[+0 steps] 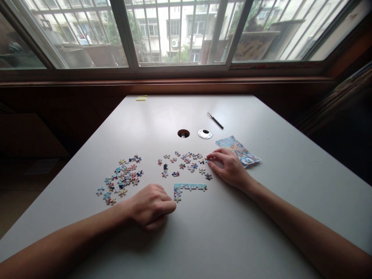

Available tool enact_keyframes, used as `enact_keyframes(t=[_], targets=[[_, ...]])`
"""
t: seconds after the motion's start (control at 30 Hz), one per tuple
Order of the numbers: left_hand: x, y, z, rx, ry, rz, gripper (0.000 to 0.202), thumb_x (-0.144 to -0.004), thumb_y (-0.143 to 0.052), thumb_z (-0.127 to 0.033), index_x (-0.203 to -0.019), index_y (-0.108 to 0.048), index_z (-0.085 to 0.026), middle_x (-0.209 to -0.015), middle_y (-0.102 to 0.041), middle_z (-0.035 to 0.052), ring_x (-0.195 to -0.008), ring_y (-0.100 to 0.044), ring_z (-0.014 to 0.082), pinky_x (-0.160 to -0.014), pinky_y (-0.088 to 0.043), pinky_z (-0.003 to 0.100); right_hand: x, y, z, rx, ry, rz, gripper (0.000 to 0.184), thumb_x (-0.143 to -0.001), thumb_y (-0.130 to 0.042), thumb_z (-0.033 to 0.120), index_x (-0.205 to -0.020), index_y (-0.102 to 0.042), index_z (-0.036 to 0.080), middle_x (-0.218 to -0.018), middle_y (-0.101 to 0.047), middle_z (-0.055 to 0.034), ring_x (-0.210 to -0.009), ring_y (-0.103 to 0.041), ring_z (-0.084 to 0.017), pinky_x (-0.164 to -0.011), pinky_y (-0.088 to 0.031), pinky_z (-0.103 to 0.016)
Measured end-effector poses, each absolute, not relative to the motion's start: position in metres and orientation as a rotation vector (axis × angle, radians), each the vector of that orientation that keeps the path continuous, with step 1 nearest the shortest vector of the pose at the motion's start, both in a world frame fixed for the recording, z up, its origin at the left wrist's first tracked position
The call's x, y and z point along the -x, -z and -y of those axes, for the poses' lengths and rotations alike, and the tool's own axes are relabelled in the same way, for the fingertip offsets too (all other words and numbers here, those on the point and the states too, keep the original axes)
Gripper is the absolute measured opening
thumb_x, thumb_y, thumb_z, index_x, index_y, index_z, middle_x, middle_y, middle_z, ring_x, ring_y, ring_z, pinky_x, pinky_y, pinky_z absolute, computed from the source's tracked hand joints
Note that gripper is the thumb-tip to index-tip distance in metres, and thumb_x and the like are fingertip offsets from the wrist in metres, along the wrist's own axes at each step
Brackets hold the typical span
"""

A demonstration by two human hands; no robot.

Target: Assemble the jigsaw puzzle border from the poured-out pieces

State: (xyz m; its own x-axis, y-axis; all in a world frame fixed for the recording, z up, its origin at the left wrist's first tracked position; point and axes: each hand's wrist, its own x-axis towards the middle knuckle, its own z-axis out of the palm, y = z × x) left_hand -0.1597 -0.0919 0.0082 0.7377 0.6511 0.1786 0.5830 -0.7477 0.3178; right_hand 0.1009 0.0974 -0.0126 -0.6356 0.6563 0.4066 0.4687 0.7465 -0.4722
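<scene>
On the white table, several jigsaw pieces joined in an L shape (190, 186) form a corner with a light-blue top edge. My left hand (152, 207) is closed beside the lower end of this L, its fingertips turned away, so anything in them is hidden. My right hand (229, 166) has its thumb and forefinger around a small jigsaw piece (206, 159) at the right side of the loose pieces (186, 159) spread above the L. A denser pile of jigsaw pieces (123, 176) lies to the left, beyond my left wrist.
A colourful picture sheet (238, 150) lies just beyond my right hand, partly covered by it. Farther back are a round cable hole (183, 133), its metal cover (205, 133), a pen (215, 120) and yellow sticky notes (141, 98). A barred window (180, 35) is behind the table.
</scene>
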Motion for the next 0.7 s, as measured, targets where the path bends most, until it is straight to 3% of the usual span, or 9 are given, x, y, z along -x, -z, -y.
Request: enact_keyframes(t=[0.3, 0.7], targets=[[0.161, -0.006, 0.093, -2.695, -0.395, -0.968, 0.024, -0.066, -0.042, -0.019, -0.072, -0.019, -0.021, -0.061, -0.05, 0.0009, -0.053, -0.044, 0.0173, -0.054, -0.033, 0.036, -0.1, 0.013, -0.097, 0.851, -0.453, 2.358, 0.015, -0.087, -0.061, 0.026, -0.098, -0.07, 0.023, -0.1, -0.065, -0.008, -0.097, -0.06, -0.026, -0.09, -0.048, -0.045], [0.16, -0.007, 0.092, -2.702, -0.409, -0.965, 0.019, -0.07, -0.041, -0.019, -0.072, -0.023, -0.021, -0.061, -0.052, 0.0019, -0.051, -0.045, 0.0178, -0.053, -0.034, 0.036, -0.102, 0.006, -0.092, 0.713, -0.426, 2.385, 0.018, -0.081, -0.056, 0.013, -0.09, -0.067, 0.025, -0.096, -0.063, -0.0059, -0.094, -0.059, -0.025, -0.091, -0.045, -0.045]])
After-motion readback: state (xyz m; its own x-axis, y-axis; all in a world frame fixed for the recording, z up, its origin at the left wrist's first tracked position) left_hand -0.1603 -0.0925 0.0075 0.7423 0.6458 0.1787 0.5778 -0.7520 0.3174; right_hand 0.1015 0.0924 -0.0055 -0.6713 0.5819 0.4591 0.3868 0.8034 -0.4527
